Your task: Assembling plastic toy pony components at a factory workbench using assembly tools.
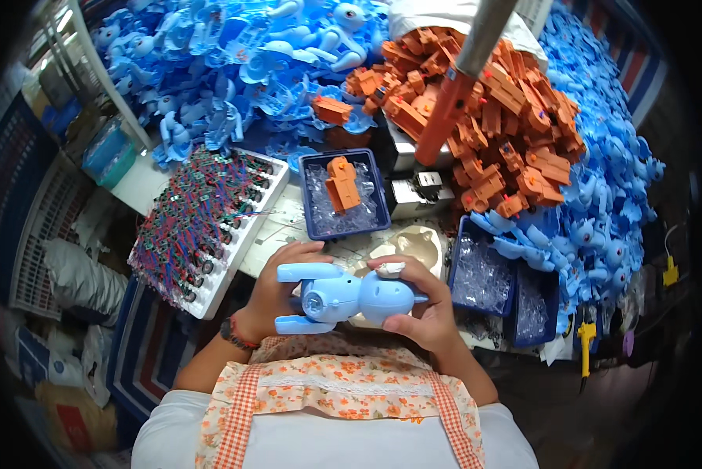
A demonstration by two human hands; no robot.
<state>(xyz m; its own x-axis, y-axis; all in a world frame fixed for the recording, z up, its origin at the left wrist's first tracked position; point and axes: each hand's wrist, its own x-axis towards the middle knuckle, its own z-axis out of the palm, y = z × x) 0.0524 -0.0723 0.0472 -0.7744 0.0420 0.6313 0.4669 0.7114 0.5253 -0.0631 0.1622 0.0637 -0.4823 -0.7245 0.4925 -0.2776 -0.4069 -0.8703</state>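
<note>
A light blue plastic toy figure (324, 295), with a rounded head and stubby limbs, lies sideways between my hands above the bench's near edge. My right hand (428, 313) is closed round its head end, thumb on the near side and fingers on the far side; a white wrap covers one finger. At the limb end, my left hand (269, 293) holds the toy from the left, its fingers partly hidden behind it. Just beyond is a cream-coloured fixture (421, 244) with moulded hollows, partly covered by the toy and my right hand.
A blue tray (310, 205) of small clear parts carries an orange casing (342, 185). Left is a white foam tray (245, 234) of wired circuit boards. Orange casings (484, 125) and blue shells (234, 59) heap behind. An orange-and-metal rod (445, 113) hangs over the bench.
</note>
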